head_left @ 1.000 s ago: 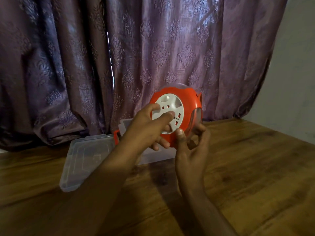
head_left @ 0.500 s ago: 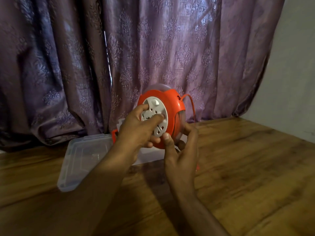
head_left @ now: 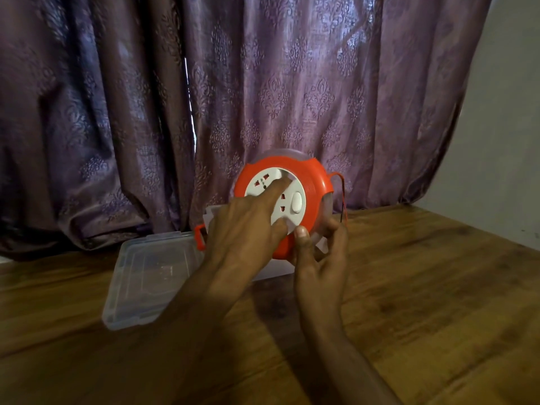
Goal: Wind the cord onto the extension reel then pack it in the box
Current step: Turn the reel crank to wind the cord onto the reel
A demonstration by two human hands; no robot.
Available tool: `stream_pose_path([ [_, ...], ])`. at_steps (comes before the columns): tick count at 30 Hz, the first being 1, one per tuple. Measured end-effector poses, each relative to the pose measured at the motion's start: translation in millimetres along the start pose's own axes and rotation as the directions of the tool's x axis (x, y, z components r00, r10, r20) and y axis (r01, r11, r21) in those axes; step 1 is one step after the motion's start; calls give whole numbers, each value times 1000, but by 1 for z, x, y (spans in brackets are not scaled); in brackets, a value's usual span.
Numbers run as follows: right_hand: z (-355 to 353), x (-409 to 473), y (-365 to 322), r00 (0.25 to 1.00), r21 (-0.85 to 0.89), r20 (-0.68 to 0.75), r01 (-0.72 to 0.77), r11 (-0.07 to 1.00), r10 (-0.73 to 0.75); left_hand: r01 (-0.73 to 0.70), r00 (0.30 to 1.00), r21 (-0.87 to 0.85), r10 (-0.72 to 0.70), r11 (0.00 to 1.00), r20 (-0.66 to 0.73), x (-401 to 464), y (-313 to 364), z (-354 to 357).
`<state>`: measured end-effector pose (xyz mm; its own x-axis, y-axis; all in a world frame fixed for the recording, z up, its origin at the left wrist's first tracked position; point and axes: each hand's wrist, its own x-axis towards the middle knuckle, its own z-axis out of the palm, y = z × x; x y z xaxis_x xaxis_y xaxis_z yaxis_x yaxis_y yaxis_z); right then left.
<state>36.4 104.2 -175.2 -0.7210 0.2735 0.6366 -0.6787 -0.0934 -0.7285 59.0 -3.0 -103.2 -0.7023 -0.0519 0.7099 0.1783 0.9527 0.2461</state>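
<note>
An orange extension reel (head_left: 312, 182) with a white socket face (head_left: 293, 200) is held upright above the table. My right hand (head_left: 320, 258) grips its lower right edge from beneath. My left hand (head_left: 248, 223) lies across the white face, index finger stretched to the upper part of the disc and thumb at its lower edge. A thin red cord (head_left: 343, 197) hangs from the reel's right side down toward the table. The clear plastic box (head_left: 277, 268) sits behind my hands, mostly hidden, with an orange latch (head_left: 200, 236) showing at its left.
A clear plastic lid (head_left: 149, 276) lies flat on the wooden table (head_left: 423, 287) to the left of the box. A purple patterned curtain (head_left: 204, 97) hangs along the table's far edge. A pale wall (head_left: 502, 141) is at the right.
The white socket face has rotated under my left hand, and its switch now sits at the right. My left index finger has stretched up across the disc. The cord still hangs at the right.
</note>
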Motion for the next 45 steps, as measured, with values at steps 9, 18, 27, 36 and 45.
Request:
stream_pose_path([
  [9, -1, 6, 1, 995, 53, -2, -100, 994, 100, -124, 991, 196, 113, 973, 67, -1, -3, 4],
  [18, -4, 9, -1, 998, 57, -48, -39, 998, 41, 72, 975, -342, -139, 937, -176, 4, 4, -12],
  [27, -4, 0, -10, 993, -76, 49, 115, 990, -112, 523, 850, -669, -377, 528, 368, 9, 3, -10],
  [36, -2, -5, -10, 989, -60, 86, 123, 991, -117, 478, 859, -689, -453, 545, 238, 6, 8, -3],
  [45, 1, -1, -7, 994, 30, 30, 101, 994, -102, 259, 961, -340, -276, 904, -1, 2, 4, 0],
])
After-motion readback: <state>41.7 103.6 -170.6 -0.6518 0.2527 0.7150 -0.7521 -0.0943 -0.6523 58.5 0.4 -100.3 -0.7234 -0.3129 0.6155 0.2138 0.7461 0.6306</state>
